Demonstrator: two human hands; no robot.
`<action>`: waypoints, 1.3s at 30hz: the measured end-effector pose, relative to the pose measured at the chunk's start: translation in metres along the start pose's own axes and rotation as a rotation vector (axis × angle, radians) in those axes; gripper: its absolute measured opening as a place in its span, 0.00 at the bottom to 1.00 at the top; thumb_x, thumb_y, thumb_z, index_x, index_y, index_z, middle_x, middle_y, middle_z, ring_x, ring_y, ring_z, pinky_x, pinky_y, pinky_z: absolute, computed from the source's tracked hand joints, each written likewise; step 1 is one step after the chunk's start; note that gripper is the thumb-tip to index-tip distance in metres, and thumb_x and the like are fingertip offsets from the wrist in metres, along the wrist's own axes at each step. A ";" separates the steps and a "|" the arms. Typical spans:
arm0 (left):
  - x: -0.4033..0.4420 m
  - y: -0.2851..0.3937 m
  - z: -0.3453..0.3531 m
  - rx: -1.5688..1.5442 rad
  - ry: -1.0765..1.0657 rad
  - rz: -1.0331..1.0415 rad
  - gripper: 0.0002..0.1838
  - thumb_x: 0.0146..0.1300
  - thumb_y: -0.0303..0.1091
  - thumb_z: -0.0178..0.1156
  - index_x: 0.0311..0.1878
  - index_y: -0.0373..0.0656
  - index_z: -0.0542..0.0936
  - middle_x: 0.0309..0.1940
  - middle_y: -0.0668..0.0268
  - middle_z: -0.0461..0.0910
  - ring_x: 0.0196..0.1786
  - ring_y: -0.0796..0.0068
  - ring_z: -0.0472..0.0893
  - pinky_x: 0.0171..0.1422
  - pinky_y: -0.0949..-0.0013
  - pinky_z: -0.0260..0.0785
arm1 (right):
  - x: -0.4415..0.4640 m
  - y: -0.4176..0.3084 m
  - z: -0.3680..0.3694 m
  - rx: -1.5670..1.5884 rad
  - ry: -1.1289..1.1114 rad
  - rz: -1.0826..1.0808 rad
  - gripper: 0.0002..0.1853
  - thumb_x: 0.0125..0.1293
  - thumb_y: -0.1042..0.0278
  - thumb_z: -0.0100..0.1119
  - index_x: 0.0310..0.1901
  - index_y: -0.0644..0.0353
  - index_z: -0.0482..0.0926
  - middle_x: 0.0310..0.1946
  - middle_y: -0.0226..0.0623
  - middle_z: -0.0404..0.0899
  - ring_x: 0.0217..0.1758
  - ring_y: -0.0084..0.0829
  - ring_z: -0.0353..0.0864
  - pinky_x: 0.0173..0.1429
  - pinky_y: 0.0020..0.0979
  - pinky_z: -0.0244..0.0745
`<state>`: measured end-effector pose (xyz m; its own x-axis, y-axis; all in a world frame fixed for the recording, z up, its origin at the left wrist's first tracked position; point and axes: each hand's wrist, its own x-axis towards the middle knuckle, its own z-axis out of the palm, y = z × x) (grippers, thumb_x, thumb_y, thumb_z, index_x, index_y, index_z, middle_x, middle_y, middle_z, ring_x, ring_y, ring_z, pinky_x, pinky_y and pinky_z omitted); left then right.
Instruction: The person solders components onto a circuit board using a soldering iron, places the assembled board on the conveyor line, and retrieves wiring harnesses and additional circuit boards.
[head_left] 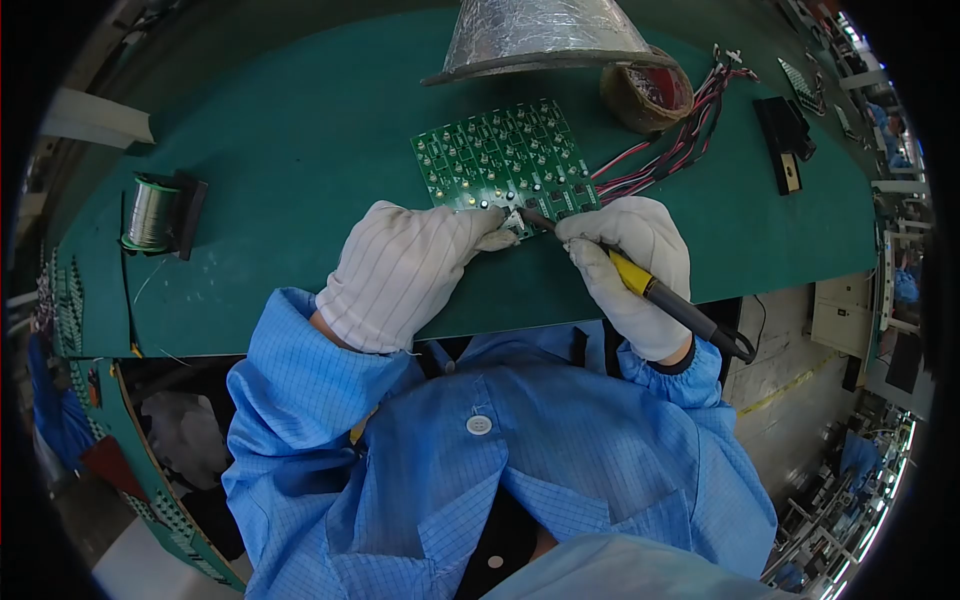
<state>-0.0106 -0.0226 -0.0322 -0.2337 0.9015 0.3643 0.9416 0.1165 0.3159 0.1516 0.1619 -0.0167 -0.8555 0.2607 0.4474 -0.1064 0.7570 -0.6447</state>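
A green circuit board panel [480,160] with rows of small components lies on the green mat. My left hand [405,265], in a white striped glove, is at its near edge, with thumb and forefinger pinched at a small white connector [514,223]. How far the fingertips enclose this part is hard to see. My right hand [635,265], also gloved, is closed around a yellow and black soldering iron [632,274]. The iron slants down to the left, its dark front end close to the connector and my left fingertips. The exact tip contact is too small to tell.
A foil-covered cone hood [545,35] overhangs the board's far side. Beside it are a tape roll [645,95] and red, black and white wires [690,140]. A solder spool [152,215] stands left; a black holder [785,145] lies right. The table's front edge [250,355] is near my body.
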 end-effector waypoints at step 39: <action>0.005 -0.009 0.010 -0.013 -0.060 -0.002 0.12 0.61 0.44 0.67 0.47 0.58 0.89 0.35 0.71 0.77 0.40 0.70 0.77 0.46 0.65 0.69 | -0.005 -0.002 -0.005 0.009 -0.027 -0.046 0.07 0.57 0.76 0.69 0.38 0.57 0.85 0.33 0.30 0.87 0.33 0.31 0.81 0.47 0.34 0.72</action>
<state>-0.0180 -0.0152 -0.0423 -0.2205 0.9245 0.3109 0.9378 0.1133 0.3280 0.1587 0.1624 -0.0146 -0.8628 0.2098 0.4600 -0.1502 0.7625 -0.6294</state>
